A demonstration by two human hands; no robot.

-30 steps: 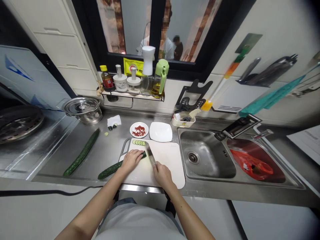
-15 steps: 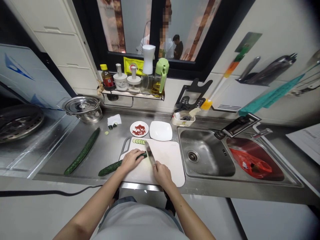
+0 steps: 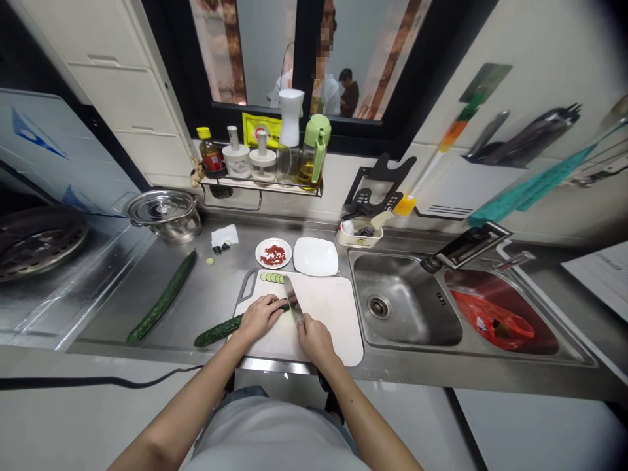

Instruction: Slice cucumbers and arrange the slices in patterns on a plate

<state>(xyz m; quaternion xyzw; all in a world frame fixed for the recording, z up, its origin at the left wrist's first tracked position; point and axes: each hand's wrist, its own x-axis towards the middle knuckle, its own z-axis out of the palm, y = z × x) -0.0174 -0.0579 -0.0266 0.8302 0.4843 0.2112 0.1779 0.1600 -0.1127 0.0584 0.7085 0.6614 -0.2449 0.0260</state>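
Note:
My left hand [image 3: 262, 317] is closed over a cucumber [image 3: 218, 331], pressing it onto the white cutting board [image 3: 336, 327]. The cucumber's far part sticks out past the board's left edge. In my right hand [image 3: 314, 337] is a kitchen knife [image 3: 294, 301], its blade at the cucumber's cut end beside my left fingertips. A row of thin cucumber slices [image 3: 271, 278] lies near the board's upper left, by its grey handle. Another whole cucumber [image 3: 164, 297] rests on the steel counter to the left.
Behind the board stand a plate of red pieces [image 3: 284, 261] and a white plate [image 3: 316, 257]. To the right is a sink [image 3: 407, 327], with a red bag [image 3: 495, 324] in the second basin. A lidded pot [image 3: 171, 219] and cucumber scraps [image 3: 220, 248] are at the back left.
The knife has shifted slightly along with my right hand, its blade still at the cucumber's end. My left hand keeps its hold almost unmoved.

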